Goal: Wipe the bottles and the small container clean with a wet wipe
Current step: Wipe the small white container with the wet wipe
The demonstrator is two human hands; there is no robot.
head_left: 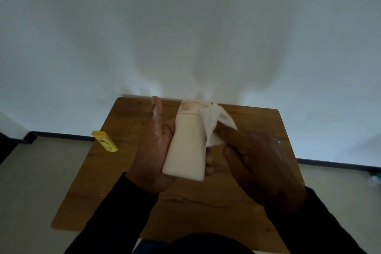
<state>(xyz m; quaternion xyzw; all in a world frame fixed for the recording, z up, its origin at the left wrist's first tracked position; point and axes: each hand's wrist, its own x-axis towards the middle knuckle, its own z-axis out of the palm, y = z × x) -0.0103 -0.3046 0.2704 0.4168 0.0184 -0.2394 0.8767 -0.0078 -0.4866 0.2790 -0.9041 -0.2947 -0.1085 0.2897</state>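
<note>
the bottle [186, 146] was a pale cream one, held up above the table [127, 171] in our left hand [156, 150], cap end pointing away from us toward the wall [185, 27] and flat base toward us. it lay across our left palm, tilted a little to the left at the base. our left thumb stood straight up beside it, and some fingertips showed curling round from under its right edge near the base, so we held it in a loose cradle.

our right hand [253, 163] was just to the right of the bottle, fingers bunched round a white wipe [214, 126]. the wipe rose out of that grip in crumpled folds and touched the bottle's right side up by the shoulder and cap. a smear of orange-brown showed along the cap's seam.

on the table's left edge lay a small yellow container [105, 141], well apart from both hands, on its side and angled, partly overhanging the edge. the table was brown wood with a dark grain line running across it nearer to us, and a few pale specks near the container. dark sleeves [115, 212] covered both our forearms. beyond the table a pale floor [31, 181] met the wall at a dark skirting strip.
</note>
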